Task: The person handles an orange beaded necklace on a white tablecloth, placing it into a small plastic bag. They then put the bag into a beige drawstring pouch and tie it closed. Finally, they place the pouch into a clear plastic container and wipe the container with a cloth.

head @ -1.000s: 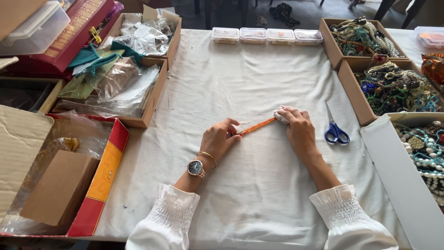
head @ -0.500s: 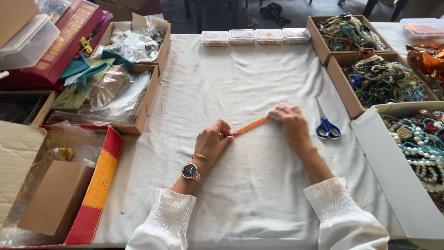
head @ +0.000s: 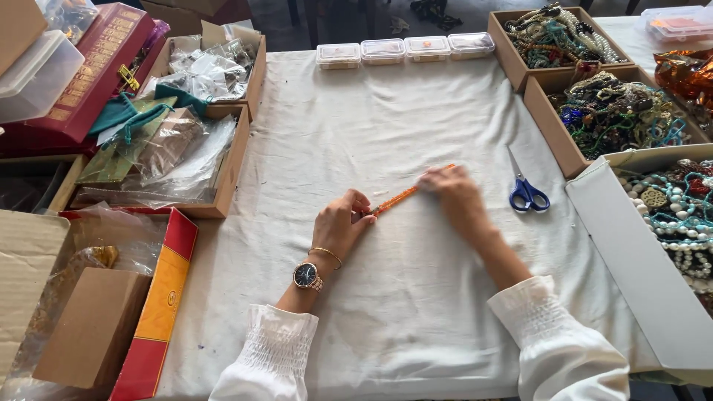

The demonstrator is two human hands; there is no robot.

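A thin orange strand of beads [head: 397, 197] lies stretched on the white cloth [head: 386, 111]. My left hand [head: 342, 223] pinches its near end with the fingertips; a watch and a bangle sit on that wrist. My right hand [head: 454, 194] rests palm down over the far end, pressing it to the cloth. A short tip of the orange strand shows past the right fingers.
Blue-handled scissors [head: 526, 191] lie right of my right hand. Cardboard boxes of beaded jewellery [head: 616, 111] line the right side, with a white box [head: 631, 245] nearer. Small clear plastic containers [head: 405, 49] stand at the far edge. Boxes of plastic bags [head: 171, 148] fill the left.
Both hands have stayed on the orange strand; the right hand has slid slightly along it. The view has shifted a little.
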